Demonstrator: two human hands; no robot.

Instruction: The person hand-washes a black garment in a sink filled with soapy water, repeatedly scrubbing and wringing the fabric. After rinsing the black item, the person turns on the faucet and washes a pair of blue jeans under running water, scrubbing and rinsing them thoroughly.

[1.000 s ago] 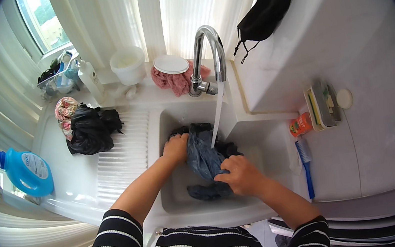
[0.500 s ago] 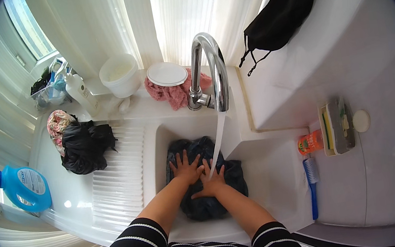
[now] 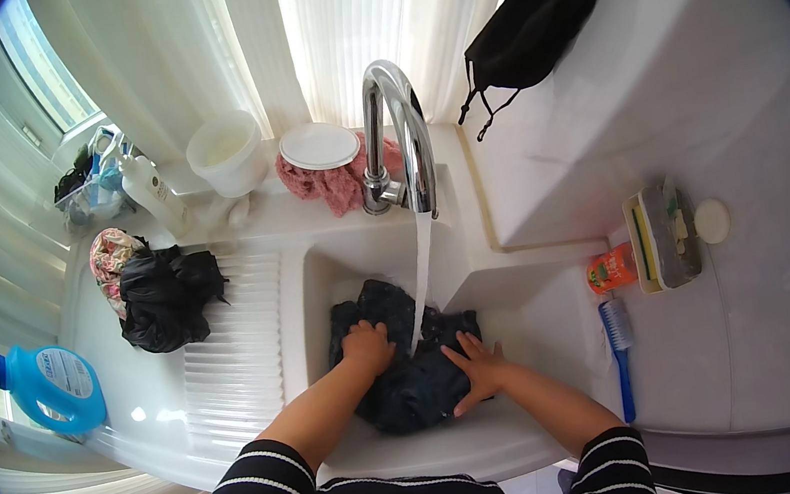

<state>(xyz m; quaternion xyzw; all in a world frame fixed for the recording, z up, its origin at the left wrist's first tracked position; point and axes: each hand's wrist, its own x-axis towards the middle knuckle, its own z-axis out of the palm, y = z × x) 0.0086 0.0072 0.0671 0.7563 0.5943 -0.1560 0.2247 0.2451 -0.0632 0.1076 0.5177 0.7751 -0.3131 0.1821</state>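
- White sink (image 3: 319, 278), tap (image 3: 397, 136) running at 12 o'clock.
- Dark garment (image 3: 412, 366): wet, bunched in a heap in the basin.
- Left hand (image 3: 368, 344) curled, pressing its 10 o'clock edge.
- Right hand (image 3: 473, 369) flat, fingers spread, on top.

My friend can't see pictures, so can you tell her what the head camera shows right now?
A person presses the left hand and right hand flat on a dark wet cloth in a white sink while water runs from a chrome tap. A blue detergent bottle and black bundle sit to the left.
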